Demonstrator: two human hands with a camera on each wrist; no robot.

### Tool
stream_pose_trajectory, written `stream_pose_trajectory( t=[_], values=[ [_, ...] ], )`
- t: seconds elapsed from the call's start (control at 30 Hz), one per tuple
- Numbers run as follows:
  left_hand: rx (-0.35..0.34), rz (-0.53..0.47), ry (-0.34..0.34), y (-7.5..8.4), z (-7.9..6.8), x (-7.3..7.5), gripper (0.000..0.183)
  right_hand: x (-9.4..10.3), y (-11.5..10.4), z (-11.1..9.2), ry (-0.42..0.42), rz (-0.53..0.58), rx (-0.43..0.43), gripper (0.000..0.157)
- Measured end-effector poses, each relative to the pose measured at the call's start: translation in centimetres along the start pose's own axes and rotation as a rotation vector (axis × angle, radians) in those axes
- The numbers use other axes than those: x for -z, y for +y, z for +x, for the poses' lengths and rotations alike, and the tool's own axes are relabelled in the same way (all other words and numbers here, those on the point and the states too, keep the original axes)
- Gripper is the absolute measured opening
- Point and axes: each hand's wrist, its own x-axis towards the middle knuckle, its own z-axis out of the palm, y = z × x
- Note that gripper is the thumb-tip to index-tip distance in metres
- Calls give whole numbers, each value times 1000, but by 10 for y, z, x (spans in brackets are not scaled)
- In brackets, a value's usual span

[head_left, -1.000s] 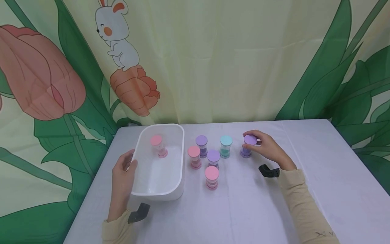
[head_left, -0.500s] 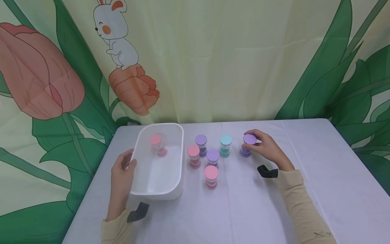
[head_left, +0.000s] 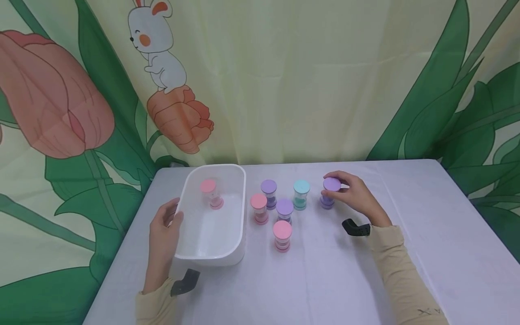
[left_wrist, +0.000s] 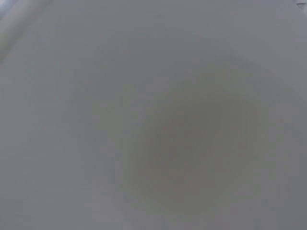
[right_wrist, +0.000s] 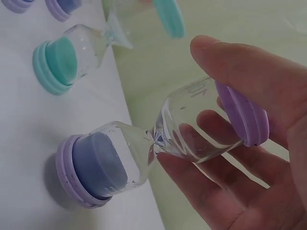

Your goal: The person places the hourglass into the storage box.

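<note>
In the head view, my right hand (head_left: 355, 196) grips a purple-capped hourglass (head_left: 327, 201) at the table's far right. The right wrist view shows its clear waisted glass (right_wrist: 192, 122) between thumb and fingers, purple sand in the lower bulb. It stands upright, base on or near the cloth. My left hand (head_left: 164, 230) rests against the left side of a white bin (head_left: 233, 257), relaxed fingers at its rim; some fingers are hidden. Inside the bin stands a pink hourglass (head_left: 211, 194). A plain pale surface (left_wrist: 153, 115), blurred, fills the left wrist view.
Between bin and right hand stand a teal hourglass (head_left: 301, 195), two purple hourglasses (head_left: 269, 193) and two pink ones (head_left: 282, 234). A white cloth covers the table (head_left: 325, 280). A printed curtain (head_left: 304, 90) hangs behind the table's back edge.
My right hand and the purple hourglass have shifted very slightly to the left. The left hand, the bin and the other hourglasses hold their places.
</note>
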Motion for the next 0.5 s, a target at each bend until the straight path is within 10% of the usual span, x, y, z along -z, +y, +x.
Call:
stream_pose_trajectory(
  t=[0.5],
  values=[
    [11, 4, -6, 1, 0, 1, 46, 4, -26, 8, 38, 20, 35, 53]
  ],
)
